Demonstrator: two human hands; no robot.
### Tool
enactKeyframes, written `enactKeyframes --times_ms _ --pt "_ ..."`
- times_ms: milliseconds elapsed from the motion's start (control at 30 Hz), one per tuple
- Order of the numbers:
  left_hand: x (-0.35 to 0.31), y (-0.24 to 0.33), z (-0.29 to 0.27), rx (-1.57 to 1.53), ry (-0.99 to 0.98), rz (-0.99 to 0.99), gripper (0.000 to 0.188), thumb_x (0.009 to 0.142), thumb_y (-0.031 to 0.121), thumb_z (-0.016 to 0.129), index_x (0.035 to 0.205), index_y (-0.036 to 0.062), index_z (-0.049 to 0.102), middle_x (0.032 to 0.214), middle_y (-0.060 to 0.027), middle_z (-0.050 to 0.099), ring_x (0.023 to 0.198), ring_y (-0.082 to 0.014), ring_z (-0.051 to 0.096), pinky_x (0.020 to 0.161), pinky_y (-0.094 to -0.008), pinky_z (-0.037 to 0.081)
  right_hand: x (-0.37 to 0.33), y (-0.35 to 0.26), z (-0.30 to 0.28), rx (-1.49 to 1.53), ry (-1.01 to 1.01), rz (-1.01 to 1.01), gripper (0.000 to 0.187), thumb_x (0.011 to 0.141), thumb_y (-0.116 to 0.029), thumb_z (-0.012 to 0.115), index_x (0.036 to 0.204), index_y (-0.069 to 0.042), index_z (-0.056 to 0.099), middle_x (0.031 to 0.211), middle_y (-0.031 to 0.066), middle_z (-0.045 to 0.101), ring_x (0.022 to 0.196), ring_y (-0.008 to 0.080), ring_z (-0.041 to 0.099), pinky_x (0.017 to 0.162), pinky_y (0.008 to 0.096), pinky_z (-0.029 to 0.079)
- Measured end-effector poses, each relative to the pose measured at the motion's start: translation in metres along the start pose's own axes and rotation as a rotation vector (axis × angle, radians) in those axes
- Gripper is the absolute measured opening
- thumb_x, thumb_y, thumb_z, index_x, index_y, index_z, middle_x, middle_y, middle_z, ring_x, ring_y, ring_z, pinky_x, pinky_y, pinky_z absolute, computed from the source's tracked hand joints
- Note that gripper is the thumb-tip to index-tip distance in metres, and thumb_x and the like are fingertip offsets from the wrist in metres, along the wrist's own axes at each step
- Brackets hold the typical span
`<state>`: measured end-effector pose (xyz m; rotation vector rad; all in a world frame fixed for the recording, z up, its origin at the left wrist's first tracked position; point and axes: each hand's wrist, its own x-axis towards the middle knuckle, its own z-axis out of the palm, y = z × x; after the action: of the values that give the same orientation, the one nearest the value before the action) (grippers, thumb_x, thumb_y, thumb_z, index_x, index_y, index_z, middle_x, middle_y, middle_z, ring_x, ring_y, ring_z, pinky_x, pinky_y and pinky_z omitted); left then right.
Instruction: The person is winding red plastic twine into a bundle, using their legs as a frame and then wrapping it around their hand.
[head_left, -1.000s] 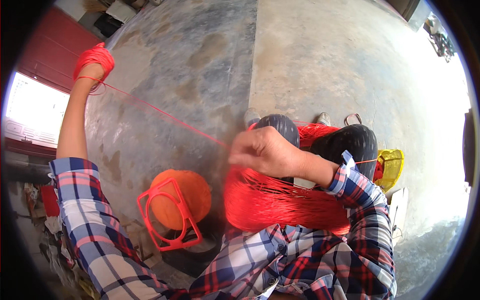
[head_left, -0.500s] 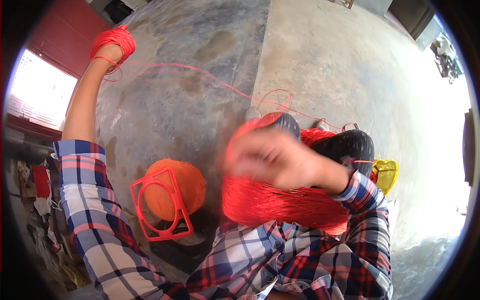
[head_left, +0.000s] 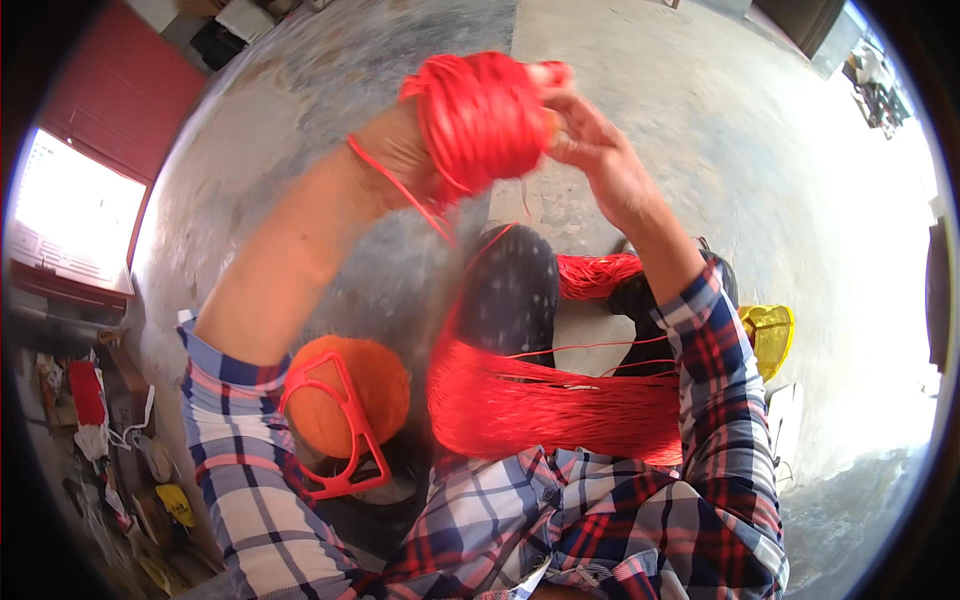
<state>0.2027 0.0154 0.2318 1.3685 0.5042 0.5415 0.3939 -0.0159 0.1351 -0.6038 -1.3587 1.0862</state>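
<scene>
A thick bundle of red cord (head_left: pixel 483 125) is wound in many turns around my left hand (head_left: pixel 397 150), raised in front of me. The turns hide most of that hand's fingers. My right hand (head_left: pixel 612 165) meets the bundle at its right end, thumb and fingers closed on the cord there, slightly blurred. A loose strand hangs by my left wrist. Across my lap, a large hank of red cord (head_left: pixel 560 405) is stretched, and more of it (head_left: pixel 597 275) shows between my knees.
To my left stands an orange round object (head_left: pixel 375 385) with a red plastic frame (head_left: pixel 345 487) leaning on it. A yellow see-through container (head_left: pixel 768 340) is beside my right knee. Clutter (head_left: pixel 110 430) lies along the left edge, below a red panel (head_left: pixel 120 90).
My left hand has swung from the far left to the centre with the wound cord. My right hand has risen from the lap hank to meet it. The long strand over the floor no longer shows.
</scene>
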Motion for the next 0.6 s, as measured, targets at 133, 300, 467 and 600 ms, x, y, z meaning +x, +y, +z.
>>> enactKeyframes --times_ms 133,300,467,600 --pt "0.027 0.006 0.034 0.261 -0.276 0.274 0.066 0.090 0.023 0.063 0.144 0.0022 0.033 0.151 -0.0106 0.031 0.128 -0.0252 0.045 0.100 -0.0349 0.045 -0.008 0.010 0.013 0.699 -0.014 0.103 0.023 0.094 -0.014 0.047 0.105 0.000 0.061 0.095 0.0087 0.063 0.091 0.0183 0.059 0.079 0.0321 0.048" --pt "0.068 0.023 0.020 2.280 0.283 0.650 0.069 0.078 0.025 0.072 0.134 -0.0037 0.043 0.101 -0.0122 0.064 0.091 -0.0190 0.063 0.082 -0.0321 0.050 -0.026 -0.044 -0.014 0.232 -0.189 0.375 0.031 0.099 -0.031 0.049 0.083 -0.007 0.061 0.055 -0.0042 0.043 0.047 0.0070 0.039 0.051 0.0231 0.037" --pt "0.048 -0.016 0.084 1.575 -0.712 -0.097 0.024 0.075 0.021 0.066 0.093 0.0050 0.065 0.090 -0.0172 0.067 0.088 -0.0296 0.066 0.084 -0.0375 0.050 -0.044 -0.046 -0.096 0.336 0.070 0.209 0.031 0.099 -0.034 0.050 0.078 -0.011 0.053 0.058 -0.0083 0.035 0.050 0.0041 0.030 0.050 0.0217 0.030" --pt "0.087 -0.018 0.107 0.994 -0.620 0.723 0.033 0.080 0.020 0.068 0.109 0.0046 0.063 0.112 -0.0134 0.065 0.101 -0.0237 0.064 0.092 -0.0354 0.049 -0.066 -0.030 -0.091 0.018 0.160 0.302 0.034 0.100 -0.034 0.047 0.076 -0.012 0.052 0.060 -0.0092 0.036 0.053 0.0028 0.031 0.048 0.0210 0.027"
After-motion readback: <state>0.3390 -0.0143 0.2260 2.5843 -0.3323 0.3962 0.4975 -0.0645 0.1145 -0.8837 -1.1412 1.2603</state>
